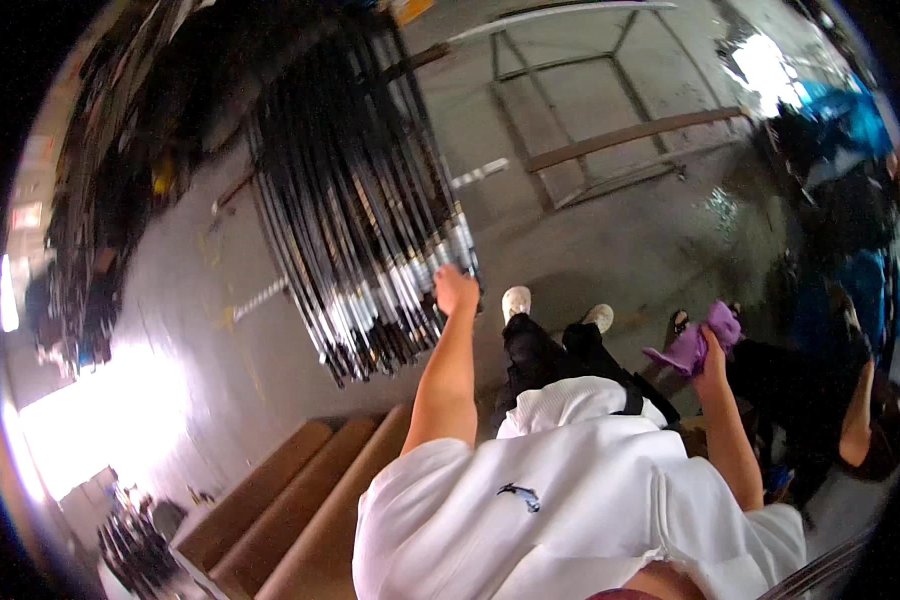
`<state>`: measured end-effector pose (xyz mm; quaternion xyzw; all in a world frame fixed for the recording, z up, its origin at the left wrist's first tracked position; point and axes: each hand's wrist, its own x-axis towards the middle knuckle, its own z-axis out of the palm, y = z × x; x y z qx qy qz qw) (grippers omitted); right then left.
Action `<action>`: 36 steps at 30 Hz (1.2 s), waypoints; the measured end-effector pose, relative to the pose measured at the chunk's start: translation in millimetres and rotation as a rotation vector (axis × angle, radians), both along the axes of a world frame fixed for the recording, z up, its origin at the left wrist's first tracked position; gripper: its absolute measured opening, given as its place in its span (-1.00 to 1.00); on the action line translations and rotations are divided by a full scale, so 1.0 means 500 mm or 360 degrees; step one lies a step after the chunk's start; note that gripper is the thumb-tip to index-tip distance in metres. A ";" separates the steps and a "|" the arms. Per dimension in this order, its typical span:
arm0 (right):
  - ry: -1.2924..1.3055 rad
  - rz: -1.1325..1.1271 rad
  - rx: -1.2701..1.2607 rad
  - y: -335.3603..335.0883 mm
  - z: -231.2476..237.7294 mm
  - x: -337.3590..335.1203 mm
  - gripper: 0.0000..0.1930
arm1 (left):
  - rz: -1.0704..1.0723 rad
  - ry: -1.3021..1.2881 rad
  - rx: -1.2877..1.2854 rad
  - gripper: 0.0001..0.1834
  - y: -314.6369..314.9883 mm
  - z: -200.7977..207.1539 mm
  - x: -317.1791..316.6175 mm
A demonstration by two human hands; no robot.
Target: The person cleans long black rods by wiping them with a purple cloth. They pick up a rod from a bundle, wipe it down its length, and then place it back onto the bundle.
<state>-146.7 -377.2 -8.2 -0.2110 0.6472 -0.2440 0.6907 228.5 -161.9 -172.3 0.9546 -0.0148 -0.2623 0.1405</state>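
A dense row of long, thin black rods (345, 190) with silver and white bands near their lower ends lies side by side, left of centre. At the right edge of that row, my left hand (455, 290) is closed around the lower part of a rod, though the fingers are partly hidden. My right hand (711, 358) grips a crumpled purple cloth (688, 349), held well away from the rods on the right.
Pale notched bars (482, 173) lie under the rods. Beyond stands a metal frame (610, 140) on the grey floor. Brown cardboard rolls or padded lengths (300, 500) lie lower left. Another person in dark clothing (805, 390) works at my right, near blue bags (850, 118).
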 end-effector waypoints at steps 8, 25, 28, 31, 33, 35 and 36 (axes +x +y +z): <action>-0.0187 0.0030 0.0143 -0.048 -0.021 -0.013 -0.79 | -0.0359 -0.0220 -0.0379 -0.82 0.079 -0.093 -0.092; -0.0514 -0.0535 0.0248 -0.035 -0.133 -0.245 -0.83 | -0.0825 0.0731 -0.1067 -0.89 -0.345 0.100 -0.298; -0.0605 -0.0603 0.0280 -0.033 -0.133 -0.268 -0.82 | -0.1072 0.0920 -0.1213 -0.91 -0.440 0.154 -0.388; -0.0612 -0.0683 0.0283 -0.034 -0.129 -0.289 -0.79 | -0.1287 0.1177 -0.1248 -0.90 -0.497 0.198 -0.496; -0.0596 -0.0725 0.0239 -0.039 -0.089 -0.300 -0.78 | -0.1468 0.1306 -0.1193 -0.87 -0.517 0.212 -0.559; -0.0585 -0.0738 0.0216 -0.044 -0.100 -0.324 -0.77 | -0.1728 0.1372 -0.1095 -0.84 -0.527 0.272 -0.624; -0.0579 -0.0734 0.0207 -0.045 -0.109 -0.335 -0.77 | -0.1767 0.1481 -0.1073 -0.81 -0.530 0.285 -0.647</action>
